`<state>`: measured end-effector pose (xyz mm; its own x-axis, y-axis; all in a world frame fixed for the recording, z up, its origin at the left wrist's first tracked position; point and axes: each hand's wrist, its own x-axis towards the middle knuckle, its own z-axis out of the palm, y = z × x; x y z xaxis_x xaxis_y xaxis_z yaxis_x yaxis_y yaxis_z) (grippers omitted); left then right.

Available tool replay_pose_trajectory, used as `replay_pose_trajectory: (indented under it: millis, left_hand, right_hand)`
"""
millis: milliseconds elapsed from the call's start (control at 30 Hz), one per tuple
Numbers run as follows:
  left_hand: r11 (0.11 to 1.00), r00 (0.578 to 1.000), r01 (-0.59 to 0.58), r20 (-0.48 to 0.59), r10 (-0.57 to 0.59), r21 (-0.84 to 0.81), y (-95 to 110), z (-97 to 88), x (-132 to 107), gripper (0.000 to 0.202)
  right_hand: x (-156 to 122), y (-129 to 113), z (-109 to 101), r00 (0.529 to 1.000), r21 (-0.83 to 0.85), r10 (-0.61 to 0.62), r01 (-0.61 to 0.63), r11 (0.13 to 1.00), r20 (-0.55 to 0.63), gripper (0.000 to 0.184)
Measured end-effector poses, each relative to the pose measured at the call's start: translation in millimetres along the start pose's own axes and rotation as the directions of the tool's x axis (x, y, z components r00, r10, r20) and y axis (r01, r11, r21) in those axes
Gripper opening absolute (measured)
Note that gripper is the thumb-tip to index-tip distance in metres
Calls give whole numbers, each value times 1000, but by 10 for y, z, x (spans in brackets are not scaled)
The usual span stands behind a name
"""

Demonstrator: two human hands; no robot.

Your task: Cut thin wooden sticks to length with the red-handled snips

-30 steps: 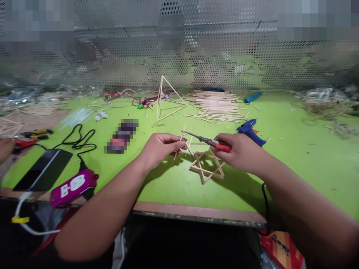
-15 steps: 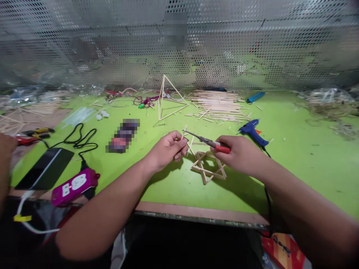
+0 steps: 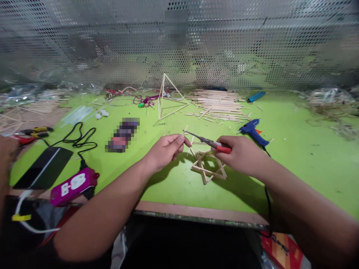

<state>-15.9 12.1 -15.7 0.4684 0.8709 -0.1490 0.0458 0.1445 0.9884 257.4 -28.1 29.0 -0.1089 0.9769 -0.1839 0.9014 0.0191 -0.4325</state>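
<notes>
My left hand [image 3: 166,150] is closed in a pinch on a thin wooden stick [image 3: 184,131] held above the green table [image 3: 303,157]. My right hand [image 3: 241,154] grips red-handled pliers [image 3: 209,141], whose tip points left and meets the stick just past my left fingertips. Below and between both hands a star made of wooden sticks [image 3: 208,167] lies flat on the table.
Behind lie a blue glue gun [image 3: 252,130], a heap of loose sticks [image 3: 217,104], a stick pyramid [image 3: 168,98] and a blue lighter [image 3: 255,96]. At the left are a phone [image 3: 43,167], a pink power strip [image 3: 73,185], black cable and another person's hand [image 3: 7,153]. Perforated metal closes the back.
My left hand shifted slightly, turning the stick in its pinch; the pliers tip stays at the stick. The other person's hand at the left edge moved up a little.
</notes>
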Motion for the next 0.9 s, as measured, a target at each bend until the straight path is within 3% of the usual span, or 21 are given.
replay_pose_trajectory:
  millis: [300, 900]
  left_hand:
    - [1000, 1000, -7, 2, 7, 29, -19, 4, -5, 48]
    - [995, 998, 18, -62, -24, -93, -60, 129, -13, 42]
  right_hand:
    - [9, -7, 1, 1000, -30, 22, -21, 999, 11, 12]
    - [20, 3, -30, 999, -98, 50, -50, 994, -2, 19]
